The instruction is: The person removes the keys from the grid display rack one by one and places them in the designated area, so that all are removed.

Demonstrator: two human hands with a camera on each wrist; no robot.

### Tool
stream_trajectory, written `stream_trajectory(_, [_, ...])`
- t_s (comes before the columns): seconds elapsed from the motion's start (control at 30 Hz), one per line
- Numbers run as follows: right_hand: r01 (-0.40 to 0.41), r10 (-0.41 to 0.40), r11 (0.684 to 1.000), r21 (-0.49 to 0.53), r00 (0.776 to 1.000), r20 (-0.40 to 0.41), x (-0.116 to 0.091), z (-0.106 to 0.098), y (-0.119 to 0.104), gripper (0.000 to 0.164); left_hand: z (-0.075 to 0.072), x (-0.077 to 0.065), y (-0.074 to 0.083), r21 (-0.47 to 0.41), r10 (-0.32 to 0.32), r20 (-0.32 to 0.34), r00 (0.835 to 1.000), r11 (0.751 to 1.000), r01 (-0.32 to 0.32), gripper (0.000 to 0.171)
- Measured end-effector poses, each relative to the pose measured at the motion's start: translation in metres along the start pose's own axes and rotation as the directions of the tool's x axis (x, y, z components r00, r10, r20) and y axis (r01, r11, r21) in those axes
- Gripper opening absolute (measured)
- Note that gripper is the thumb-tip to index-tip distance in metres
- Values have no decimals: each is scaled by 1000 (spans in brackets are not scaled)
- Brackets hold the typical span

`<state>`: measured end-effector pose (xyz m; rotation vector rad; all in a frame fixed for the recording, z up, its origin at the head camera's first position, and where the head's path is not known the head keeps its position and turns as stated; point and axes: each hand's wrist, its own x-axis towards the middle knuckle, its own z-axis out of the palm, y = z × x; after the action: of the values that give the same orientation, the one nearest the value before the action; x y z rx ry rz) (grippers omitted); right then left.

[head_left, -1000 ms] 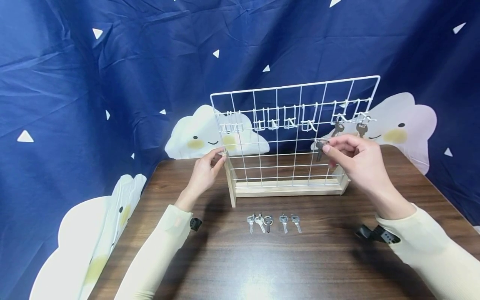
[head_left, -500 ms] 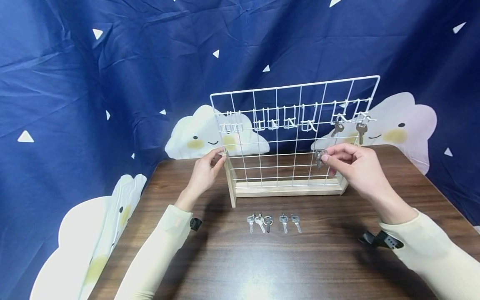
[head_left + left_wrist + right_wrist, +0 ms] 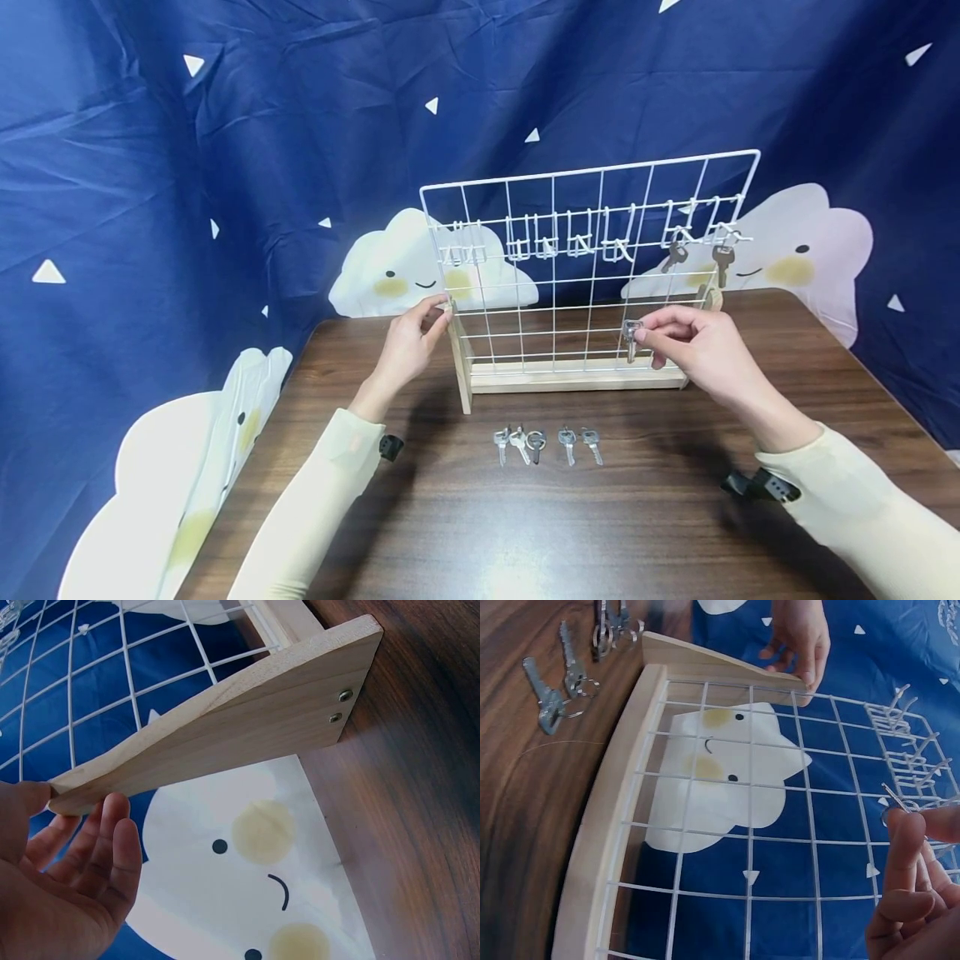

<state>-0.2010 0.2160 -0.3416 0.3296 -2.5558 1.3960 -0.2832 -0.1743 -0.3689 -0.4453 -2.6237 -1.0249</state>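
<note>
A white wire grid rack (image 3: 555,283) on a wooden stand (image 3: 577,382) stands on the table. My left hand (image 3: 408,342) pinches the top end of the stand's left side board (image 3: 225,720), thumb on one face and fingers behind. In front of the grid's lower right part, my right hand (image 3: 701,346) pinches a key (image 3: 631,333) by its head, blade pointing down. A small ring shows at its fingertips in the right wrist view. Two keys hang on the hooks at right: one key (image 3: 723,260) at the end, another key (image 3: 675,255) beside it.
Several white hooks (image 3: 579,245) hang in a row on the grid. On the table (image 3: 420,517) in front of the stand lie several keys with rings, among them a left key (image 3: 502,448) and a right key (image 3: 592,446). A blue curtain (image 3: 300,125) hangs behind.
My right hand has moved down and slightly left with the key, lower in front of the grid. My left hand has stayed on the side board.
</note>
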Motion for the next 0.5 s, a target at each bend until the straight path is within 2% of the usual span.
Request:
stream_trajectory(0.23, [-31,29,999,24,998,53,1,7,11,21,0,0,1,5,1,-2,1000,1000,-1,40])
stream_trajectory(0.4, [-28,22,998,55,993,116,1,12,19,21,-1,-1,1,8,4,-4,1000,1000,-4,40])
stream_trajectory(0.5, [-61,48,995,78,986,158,0,15,24,23,-1,-1,1,13,5,-4,1000,1000,-5,40])
